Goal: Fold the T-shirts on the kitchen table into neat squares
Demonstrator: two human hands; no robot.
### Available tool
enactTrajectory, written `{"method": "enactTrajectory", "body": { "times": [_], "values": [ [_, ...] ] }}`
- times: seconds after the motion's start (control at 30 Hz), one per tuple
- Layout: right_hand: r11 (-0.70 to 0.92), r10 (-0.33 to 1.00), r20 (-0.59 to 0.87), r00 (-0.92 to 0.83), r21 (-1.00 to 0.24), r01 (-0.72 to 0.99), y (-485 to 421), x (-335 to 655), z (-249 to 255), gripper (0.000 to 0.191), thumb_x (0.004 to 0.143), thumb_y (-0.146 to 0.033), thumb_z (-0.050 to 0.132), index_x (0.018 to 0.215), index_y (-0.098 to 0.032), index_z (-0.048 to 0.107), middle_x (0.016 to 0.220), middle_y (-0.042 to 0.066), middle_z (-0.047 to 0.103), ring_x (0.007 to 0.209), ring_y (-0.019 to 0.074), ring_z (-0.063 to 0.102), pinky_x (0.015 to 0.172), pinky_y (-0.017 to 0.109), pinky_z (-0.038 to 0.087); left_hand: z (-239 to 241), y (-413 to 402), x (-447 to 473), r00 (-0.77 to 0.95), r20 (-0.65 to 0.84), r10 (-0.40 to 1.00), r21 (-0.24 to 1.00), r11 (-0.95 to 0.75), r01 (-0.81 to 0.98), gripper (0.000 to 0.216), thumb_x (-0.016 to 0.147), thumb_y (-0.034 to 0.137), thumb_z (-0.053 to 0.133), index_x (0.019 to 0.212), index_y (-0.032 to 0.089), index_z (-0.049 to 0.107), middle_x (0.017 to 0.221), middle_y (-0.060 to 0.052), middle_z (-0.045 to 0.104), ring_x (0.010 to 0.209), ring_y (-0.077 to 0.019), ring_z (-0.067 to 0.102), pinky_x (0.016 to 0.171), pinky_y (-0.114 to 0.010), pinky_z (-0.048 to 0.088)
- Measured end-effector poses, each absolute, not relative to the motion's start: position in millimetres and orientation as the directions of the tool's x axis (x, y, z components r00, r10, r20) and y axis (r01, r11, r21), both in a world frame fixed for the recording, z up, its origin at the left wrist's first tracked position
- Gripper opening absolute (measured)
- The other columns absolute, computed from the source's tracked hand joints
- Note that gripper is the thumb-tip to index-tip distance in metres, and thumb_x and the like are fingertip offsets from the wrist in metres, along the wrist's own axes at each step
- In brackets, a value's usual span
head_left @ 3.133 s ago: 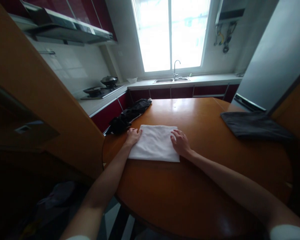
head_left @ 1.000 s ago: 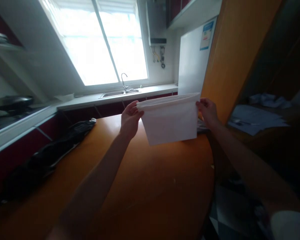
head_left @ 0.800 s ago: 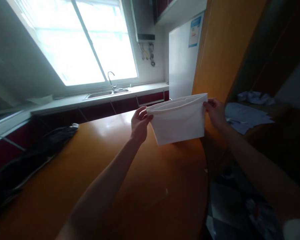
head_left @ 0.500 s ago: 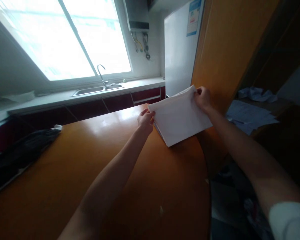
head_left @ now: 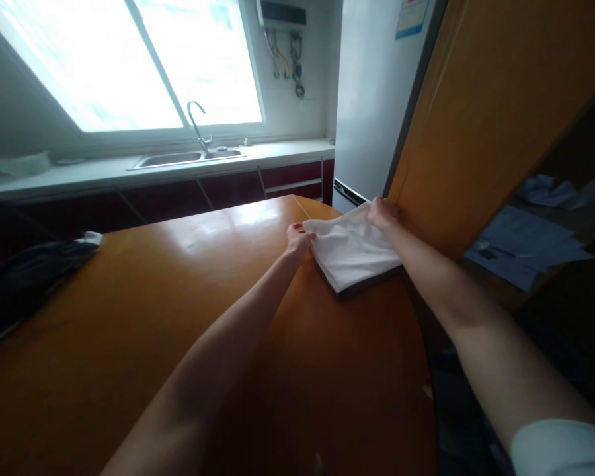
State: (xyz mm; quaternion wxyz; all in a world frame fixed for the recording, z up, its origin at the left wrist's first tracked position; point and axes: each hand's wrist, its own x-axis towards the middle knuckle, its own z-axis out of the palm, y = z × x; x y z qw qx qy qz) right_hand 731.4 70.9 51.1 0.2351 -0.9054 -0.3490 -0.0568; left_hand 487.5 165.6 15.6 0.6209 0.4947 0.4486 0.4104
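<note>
A folded white garment-like cloth [head_left: 356, 250] lies near the rounded far-right end of the wooden table [head_left: 218, 284]. Beneath it a dark edge shows, perhaps another folded cloth. My left hand [head_left: 299, 241] pinches the cloth's far left corner. At the far right corner, my right hand [head_left: 383, 213] is closed on the same cloth, its fingertips partly hidden. The cloth lies almost flat, with slight wrinkles on top.
A dark, crumpled garment [head_left: 34, 277] rests on the table's left side. Beyond stand a counter with a sink [head_left: 178, 158] and a refrigerator [head_left: 367, 92]. A wooden panel [head_left: 456, 132] rises at the right, with papers [head_left: 525, 241] on a surface beside it.
Both hands have lowered the far edge of the white cloth, which was raised and slanted before. It now lies nearly flat. The camera view has tipped downward.
</note>
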Motion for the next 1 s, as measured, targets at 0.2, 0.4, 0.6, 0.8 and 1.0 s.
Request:
{"method": "enactTrajectory", "body": {
  "times": [0.2, 0.4, 0.6, 0.8, 1.0],
  "values": [
    [-0.439, 0.779, 0.386, 0.495, -0.228, 0.869, 82, 712, 26, 0.043, 0.101, -0.03, 0.042, 0.138, -0.012, 0.057, 0.146, 0.02, 0.051, 0.138, 0.0315, 0.041, 0.114, 0.046, 0.031, 14, 137, 479, 0.475, 0.516, 0.713, 0.725, -0.659, 0.201, 0.049, 0.081, 0.012, 0.068, 0.128, 0.019, 0.059, 0.145, -0.017, 0.046, 0.143, -0.0341, 0.036, 0.121, -0.047, 0.028],
    [-0.493, 0.843, 0.076, 0.533, -0.288, 0.821, 90, 719, -2, 0.063, 0.104, -0.052, 0.03, 0.149, -0.012, 0.047, 0.162, 0.019, 0.034, 0.151, 0.0309, 0.025, 0.121, 0.052, 0.017, -3, 111, 491, 0.77, 0.264, 0.58, 0.532, -0.754, 0.385, 0.062, 0.088, 0.05, 0.064, 0.144, 0.026, 0.052, 0.164, -0.014, 0.03, 0.154, -0.0427, 0.006, 0.12, -0.068, 0.005],
    [-0.464, 0.852, 0.107, 0.512, -0.297, 0.835, 92, 727, -1, 0.064, 0.105, -0.053, 0.029, 0.152, -0.012, 0.044, 0.164, 0.018, 0.03, 0.153, 0.0297, 0.021, 0.121, 0.053, 0.016, 5, 84, 477, 0.832, 0.245, 0.497, 0.416, -0.83, 0.373, 0.066, 0.093, 0.058, 0.053, 0.15, 0.025, 0.048, 0.167, -0.013, 0.025, 0.155, -0.0412, 0.004, 0.119, -0.068, -0.005],
    [-0.37, 0.887, 0.169, 0.429, -0.295, 0.881, 80, 725, -5, 0.059, 0.105, -0.047, 0.033, 0.152, -0.012, 0.045, 0.163, 0.017, 0.033, 0.152, 0.0286, 0.026, 0.122, 0.048, 0.017, -3, 29, 456, 0.945, 0.212, 0.248, 0.327, -0.929, 0.171, 0.068, 0.096, 0.063, 0.046, 0.154, 0.029, 0.042, 0.164, -0.01, 0.031, 0.155, -0.0375, 0.011, 0.123, -0.064, 0.001],
    [-0.416, 0.817, 0.279, 0.505, -0.322, 0.85, 68, 717, 15, 0.057, 0.105, -0.039, 0.032, 0.152, -0.009, 0.044, 0.163, 0.017, 0.034, 0.151, 0.0269, 0.029, 0.121, 0.042, 0.024, 30, 82, 472, 0.877, 0.265, 0.401, 0.417, -0.868, 0.271, 0.058, 0.102, 0.059, 0.035, 0.148, 0.026, 0.051, 0.161, -0.01, 0.039, 0.152, -0.0351, 0.025, 0.122, -0.06, 0.015]
  ]
}}
